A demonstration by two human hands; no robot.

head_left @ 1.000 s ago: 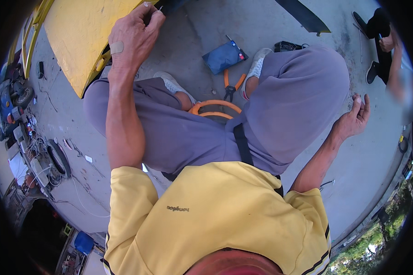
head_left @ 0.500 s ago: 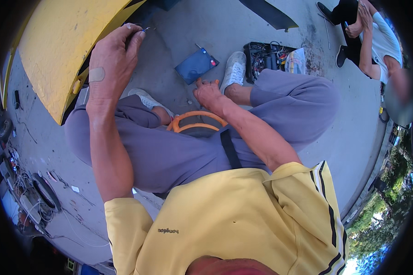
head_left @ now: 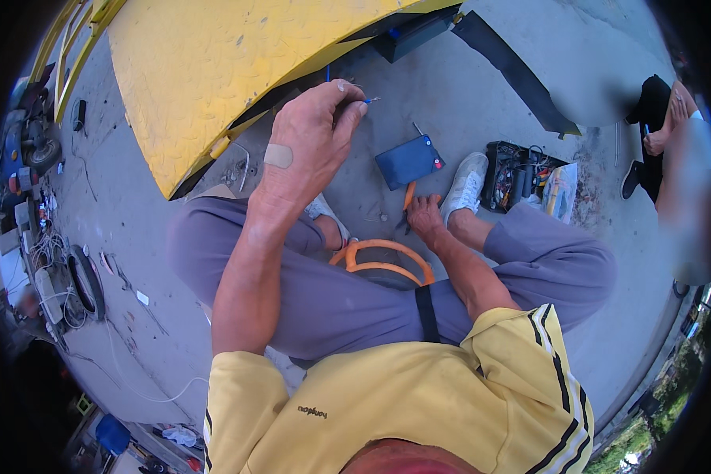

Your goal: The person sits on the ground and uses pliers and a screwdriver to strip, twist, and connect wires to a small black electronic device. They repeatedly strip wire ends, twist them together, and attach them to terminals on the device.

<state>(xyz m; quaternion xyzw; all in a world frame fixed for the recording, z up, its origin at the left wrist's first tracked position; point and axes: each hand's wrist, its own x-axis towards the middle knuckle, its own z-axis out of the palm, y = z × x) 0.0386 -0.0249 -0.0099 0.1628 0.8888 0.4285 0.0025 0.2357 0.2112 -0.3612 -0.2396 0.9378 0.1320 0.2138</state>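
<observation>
Raised beside the yellow metal panel, my left hand point(head_left: 312, 134) pinches a thin blue wire point(head_left: 369, 100) between thumb and forefinger; bare strands stick out at its tip. A pale plaster covers part of that wrist. My right hand point(head_left: 426, 217), low near the floor, has its fingers curled at orange-handled pliers point(head_left: 409, 195), with the handle pointing away from me and dark metal beside the fingers. Much of the grip is hidden. Just beyond lies a dark blue battery point(head_left: 409, 163) with a red terminal at its right edge.
The yellow panel point(head_left: 237, 63) overhangs the far left, with a black strip point(head_left: 517, 75) to its right. An orange ring-shaped frame point(head_left: 387, 246) sits between my legs. A black toolbox point(head_left: 494, 178) stands right of my shoe. Another person point(head_left: 675, 130) is at far right.
The whole scene has shifted right and down as the view turned. My left hand still pinches the wire. An orange handle now shows plainly at my right hand.
</observation>
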